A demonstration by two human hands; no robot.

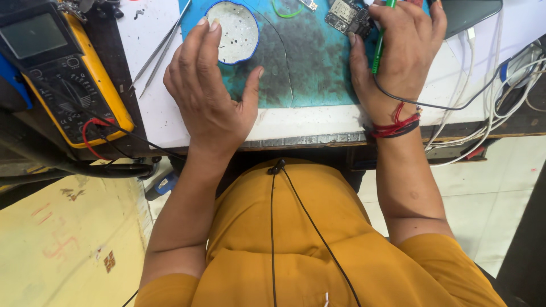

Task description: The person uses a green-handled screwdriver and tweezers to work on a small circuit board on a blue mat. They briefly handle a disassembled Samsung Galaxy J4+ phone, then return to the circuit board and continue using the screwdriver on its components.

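A person in a mustard-yellow shirt [318, 250] sits at a workbench [307, 122] with a white top and a worn metal strip along its near edge. Pale floor tiles show on the right below the bench, and a yellowish floor with faint red marks shows on the left. A blue-green rubber mat [296, 62] lies on the bench, and it looks dirty, with dark smudges all over it. On the far left part of the mat sits a small round dish [236, 31] with a blue rim and a white inside that holds tiny dark bits. To the left of the mat lie thin metal tweezers [156, 54], and further left a yellow and black meter [62, 68] with a grey screen and a red wire. A bunch of white cables [500, 96] hangs off the right side. The left hand [210, 85] rests flat on the mat with its fingers straight and close together and its thumb stuck out to the side; its fingertips touch the near rim of the dish, and it holds nothing. The right hand [398, 51] is curled around a thin green tool [380, 45] with a black cord, and its thumb is beside a small dark circuit board [347, 17] at the far edge of the mat. Red threads [395, 126] are tied round the right wrist.
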